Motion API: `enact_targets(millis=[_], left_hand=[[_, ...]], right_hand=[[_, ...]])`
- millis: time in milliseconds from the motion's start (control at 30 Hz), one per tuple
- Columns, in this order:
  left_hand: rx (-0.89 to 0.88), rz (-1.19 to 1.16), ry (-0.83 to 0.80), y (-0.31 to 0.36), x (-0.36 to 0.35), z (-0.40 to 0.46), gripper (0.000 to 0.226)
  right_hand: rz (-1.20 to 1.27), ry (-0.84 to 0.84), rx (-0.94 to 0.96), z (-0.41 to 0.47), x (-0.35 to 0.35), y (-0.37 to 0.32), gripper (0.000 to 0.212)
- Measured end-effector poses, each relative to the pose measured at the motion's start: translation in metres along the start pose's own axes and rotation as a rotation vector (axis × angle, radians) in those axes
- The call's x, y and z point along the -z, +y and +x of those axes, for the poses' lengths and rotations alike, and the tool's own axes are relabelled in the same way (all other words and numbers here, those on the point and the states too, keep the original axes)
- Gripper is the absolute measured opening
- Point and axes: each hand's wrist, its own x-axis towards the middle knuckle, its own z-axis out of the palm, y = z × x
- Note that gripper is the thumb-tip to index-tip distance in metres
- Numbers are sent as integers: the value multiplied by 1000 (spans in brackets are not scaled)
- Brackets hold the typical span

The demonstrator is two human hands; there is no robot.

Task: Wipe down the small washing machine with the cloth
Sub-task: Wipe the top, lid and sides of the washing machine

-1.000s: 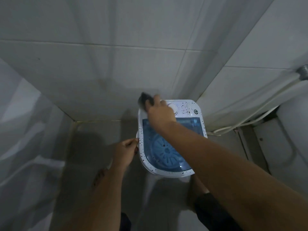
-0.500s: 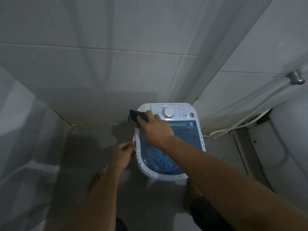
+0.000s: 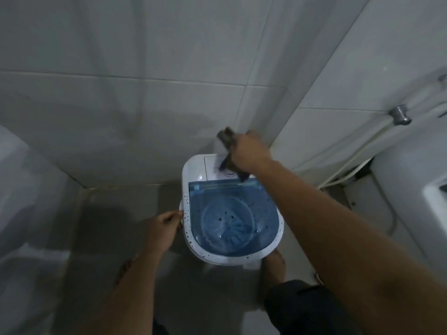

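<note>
A small white washing machine (image 3: 193, 170) with a see-through blue lid (image 3: 232, 213) stands on the floor in a tiled corner; dark specks dot its rim. My right hand (image 3: 249, 151) is closed around a dark grey cloth (image 3: 226, 137) over the white control panel at the machine's back, and it covers most of the dial. The cloth sticks out above the fist and trails down onto the panel. My left hand (image 3: 164, 228) grips the machine's left edge at the side handle.
White tiled walls (image 3: 145, 93) close in behind and to the right. A tap (image 3: 400, 117) with hoses runs along the right wall. A white fixture (image 3: 430, 197) stands at the right edge. My bare feet (image 3: 274, 264) rest on the grey floor beside the machine.
My right hand has carried the cloth from the machine's back left corner rightward over the control panel and dial. The left hand keeps its hold on the left edge.
</note>
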Motion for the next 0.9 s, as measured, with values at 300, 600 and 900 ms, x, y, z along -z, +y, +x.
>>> enact_targets(millis=[300, 600, 900], left_hand=[[-42, 121, -42, -1, 1, 2, 21], [7, 54, -53, -6, 2, 4, 14], [8, 43, -38, -5, 0, 0, 19]], right_hand=[[-188, 74, 297, -67, -47, 84, 54], [-99, 55, -10, -46, -38, 58, 55], [-72, 109, -68, -67, -41, 77, 48]])
